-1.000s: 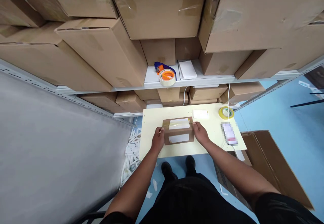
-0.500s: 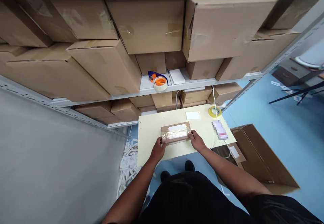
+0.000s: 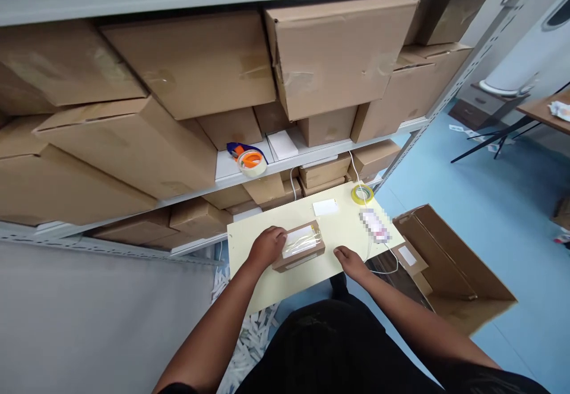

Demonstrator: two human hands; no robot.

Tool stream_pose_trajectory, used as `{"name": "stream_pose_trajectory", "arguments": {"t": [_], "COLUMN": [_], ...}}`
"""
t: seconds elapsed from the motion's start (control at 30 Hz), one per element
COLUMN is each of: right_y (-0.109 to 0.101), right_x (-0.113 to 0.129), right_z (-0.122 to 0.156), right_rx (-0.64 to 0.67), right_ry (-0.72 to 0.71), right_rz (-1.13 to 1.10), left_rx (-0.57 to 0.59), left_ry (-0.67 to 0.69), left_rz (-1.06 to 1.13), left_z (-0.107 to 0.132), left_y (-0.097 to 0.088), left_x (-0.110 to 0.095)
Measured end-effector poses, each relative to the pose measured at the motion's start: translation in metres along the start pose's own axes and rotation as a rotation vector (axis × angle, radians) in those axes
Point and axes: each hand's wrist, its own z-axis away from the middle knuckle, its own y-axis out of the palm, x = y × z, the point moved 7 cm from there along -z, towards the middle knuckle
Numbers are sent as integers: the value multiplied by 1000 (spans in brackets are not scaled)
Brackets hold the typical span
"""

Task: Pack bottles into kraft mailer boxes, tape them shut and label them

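Right hand (image 3: 351, 263) apart from the box (image 3: 303, 248) (cannot tell if its fingers meet), left hand (image 3: 268, 246) on the box's left end, pinch unclear, box on the table (image 3: 262, 290), card (image 3: 325, 207) behind, cartons (image 3: 336, 61) beyond

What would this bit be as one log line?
left grip: at small box's left end | right grip: apart from box | small box: on table, label and clear tape on top

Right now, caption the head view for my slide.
Left hand on a taped cardboard box, right hand apart, cream table beneath.
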Motion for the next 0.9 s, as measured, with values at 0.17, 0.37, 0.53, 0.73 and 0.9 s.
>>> {"name": "stream_pose_trajectory", "arguments": {"t": [0.17, 0.37, 0.53, 0.73, 0.9], "right_y": [-22, -40, -56, -65, -63], "right_x": [-24, -39, -40, -41, -45], "right_z": [-37, -78, -96, -113, -123], "right_rx": [61, 182, 269, 285, 283], "right_ry": [7, -2, 13, 44, 48], "right_rz": [-28, 9, -3, -54, -69], "left_rx": [243, 490, 547, 519, 549], "left_ry": [211, 156, 95, 52, 69], "left_rz": [-179, -228, -206, -221, -209], "left_z": [-111, -221, -260, -273, -274], "left_y": [43, 138, 200, 228, 235], "left_x": [-50, -65, -65, -69, -74]}}
